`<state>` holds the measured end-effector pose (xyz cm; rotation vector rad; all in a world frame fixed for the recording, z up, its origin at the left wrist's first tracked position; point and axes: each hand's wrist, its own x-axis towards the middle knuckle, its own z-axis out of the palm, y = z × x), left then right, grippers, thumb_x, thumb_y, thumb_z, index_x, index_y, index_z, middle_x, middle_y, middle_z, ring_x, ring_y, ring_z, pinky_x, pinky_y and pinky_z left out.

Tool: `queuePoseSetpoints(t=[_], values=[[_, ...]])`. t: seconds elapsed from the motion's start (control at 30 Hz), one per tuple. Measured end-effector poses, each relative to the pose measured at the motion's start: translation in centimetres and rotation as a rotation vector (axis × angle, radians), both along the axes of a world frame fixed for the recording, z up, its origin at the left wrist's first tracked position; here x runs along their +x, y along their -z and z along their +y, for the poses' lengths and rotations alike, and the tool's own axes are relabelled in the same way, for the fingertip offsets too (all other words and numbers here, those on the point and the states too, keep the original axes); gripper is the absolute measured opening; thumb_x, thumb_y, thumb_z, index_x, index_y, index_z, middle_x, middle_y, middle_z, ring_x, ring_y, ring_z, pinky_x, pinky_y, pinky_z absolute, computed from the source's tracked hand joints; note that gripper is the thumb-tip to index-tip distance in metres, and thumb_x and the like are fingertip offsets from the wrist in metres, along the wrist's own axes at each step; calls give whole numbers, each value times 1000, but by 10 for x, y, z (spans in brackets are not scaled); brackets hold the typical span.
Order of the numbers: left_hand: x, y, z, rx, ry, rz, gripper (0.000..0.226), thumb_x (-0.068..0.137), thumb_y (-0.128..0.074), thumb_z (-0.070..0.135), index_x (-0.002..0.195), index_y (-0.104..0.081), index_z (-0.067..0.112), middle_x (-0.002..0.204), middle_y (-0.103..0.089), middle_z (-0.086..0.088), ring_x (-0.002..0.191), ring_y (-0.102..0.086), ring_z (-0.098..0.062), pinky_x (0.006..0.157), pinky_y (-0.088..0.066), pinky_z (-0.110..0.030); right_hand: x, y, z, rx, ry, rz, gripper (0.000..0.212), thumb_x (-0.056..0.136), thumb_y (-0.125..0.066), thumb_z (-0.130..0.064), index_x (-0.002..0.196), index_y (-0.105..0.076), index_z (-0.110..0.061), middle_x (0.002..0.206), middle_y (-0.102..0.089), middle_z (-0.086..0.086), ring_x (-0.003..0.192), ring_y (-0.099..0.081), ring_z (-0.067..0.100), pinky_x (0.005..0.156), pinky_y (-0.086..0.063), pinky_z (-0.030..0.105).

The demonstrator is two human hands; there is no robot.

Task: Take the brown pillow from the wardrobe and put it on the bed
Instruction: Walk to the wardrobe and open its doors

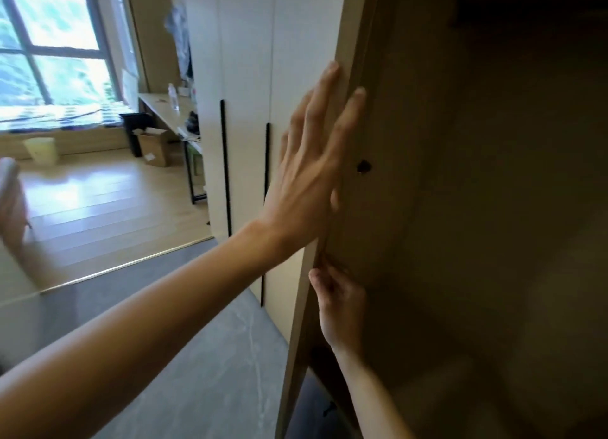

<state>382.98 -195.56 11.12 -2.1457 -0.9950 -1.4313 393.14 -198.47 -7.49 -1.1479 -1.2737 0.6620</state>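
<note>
At far left you see the window (49, 44), then the desk (164, 109) with a bottle (173, 96) on it and a cardboard box (156, 146) on the floor beside it. Your left hand (306, 172) lies flat on the white wardrobe door (296, 44), its fingers spread. Below it, your right hand (340, 310) curls its fingers on the door's edge. The wardrobe inside (493, 175) is dark; you cannot see the brown pillow there.
</note>
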Motion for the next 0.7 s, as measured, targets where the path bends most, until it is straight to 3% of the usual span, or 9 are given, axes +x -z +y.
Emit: queuePoseSetpoints(t=[0.07,0.13,0.27,0.3,0.37,0.43,0.5,0.6,0.7], values=[[-19,-2,7,-51,96,-88,91,73,-55,-26,155,-24,-5,163,-9,-37,154,-16,-43,106,-49,-46,-20,-2,10,-20,-10,-88,36,89,-67,-47,124,-67,-41,130,-69,-13,122,-60,1,104,-48,24],[-38,-6,16,-53,92,-164,90,71,-52,-29,154,-21,-9,163,-11,-36,150,-25,-33,95,-53,-37,-41,-9,22,-54,-52,-143,54,87,-65,-53,138,-53,-41,147,-55,-13,133,-49,0,109,-38,19],[-79,-16,41,-113,37,-302,91,75,-53,-22,157,-18,-4,162,-27,-24,145,-36,-26,112,-33,-14,-77,-31,55,-29,-141,-276,73,93,-67,-48,153,-26,-43,162,-28,-18,145,-21,-3,115,-21,21],[-89,-18,48,-129,37,-320,90,77,-53,-19,158,-20,-1,159,-34,-20,140,-44,-28,113,-35,-17,-85,-37,65,-11,-142,-309,76,95,-67,-44,157,-24,-38,166,-23,-15,147,-17,-2,118,-19,24],[-107,-21,65,-148,58,-354,85,81,-54,-15,158,-24,2,152,-44,-13,117,-61,-29,101,-51,-27,-98,-50,87,16,-146,-370,82,96,-66,-43,162,-18,-31,170,-11,-13,150,-9,0,121,-14,26],[-124,-23,83,-161,84,-387,80,86,-54,-12,158,-26,6,147,-48,-7,97,-65,-19,82,-56,-22,-109,-61,108,30,-163,-421,89,96,-64,-47,163,-9,-31,171,2,-14,154,-2,2,122,-12,27],[-139,-23,102,-165,75,-411,78,88,-55,-7,159,-26,10,142,-46,5,87,-62,-16,71,-57,-21,-119,-68,127,32,-173,-451,91,96,-62,-51,163,-2,-33,171,10,-13,158,3,7,123,-11,28],[-156,-21,128,-183,50,-434,79,90,-54,-2,161,-24,15,139,-38,18,90,-63,-19,74,-58,-26,-134,-71,151,23,-174,-479,90,99,-57,-52,163,3,-34,167,18,-16,159,5,11,126,-13,34],[-170,-23,151,-230,60,-460,76,94,-51,2,162,-20,17,147,-37,14,109,-64,-20,83,-58,-24,-147,-70,171,5,-145,-499,89,100,-54,-52,163,5,-32,171,14,-11,158,5,10,128,-13,36]])
